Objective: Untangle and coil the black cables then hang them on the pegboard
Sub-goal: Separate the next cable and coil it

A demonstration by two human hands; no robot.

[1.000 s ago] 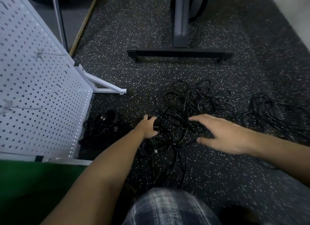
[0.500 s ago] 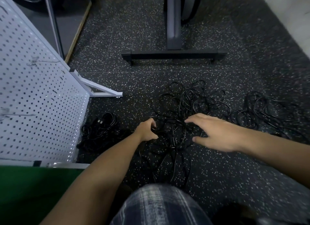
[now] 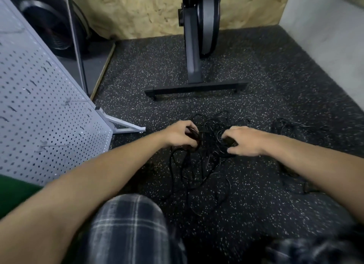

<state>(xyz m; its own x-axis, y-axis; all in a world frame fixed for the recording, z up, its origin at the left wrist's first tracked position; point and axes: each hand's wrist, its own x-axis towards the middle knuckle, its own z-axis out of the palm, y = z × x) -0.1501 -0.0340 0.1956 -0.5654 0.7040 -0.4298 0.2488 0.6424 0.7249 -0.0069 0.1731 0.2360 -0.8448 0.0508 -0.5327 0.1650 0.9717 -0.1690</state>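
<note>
Knee: plaid-clad knee (image 3: 128,224), nearest the camera, below and between the two forearms.
Floor: dark speckled floor (image 3: 246,204) under everything.
Loose strands: thin black strands (image 3: 197,175) trail from beneath both hands back toward the knee, lying slack on the floor.
Left hand: left hand (image 3: 180,134), knuckles up, fingers clenched round a dark bunch of cable at the left edge of the tangle.
Right hand: right hand (image 3: 244,140), palm down, fingers curled into the right side of the tangle and grasping strands; which strands cannot be told.
Task item: tangle of black cables (image 3: 211,129) on the floor between the two hands, touching both, its loops spreading just past the fingertips.
Second heap: second cable heap (image 3: 291,126), to the outer side of the right hand, apart from it, partly blurred.
Pegboard: white pegboard (image 3: 39,116), well to the outer side of the left hand, leaning; its white foot (image 3: 126,127) lies near that hand.
Hook: wire hook (image 3: 68,102) on the board face.
Stand: dark stand base (image 3: 197,87), beyond both hands.
Backing: chipboard panel (image 3: 153,11), farthest back.
</note>
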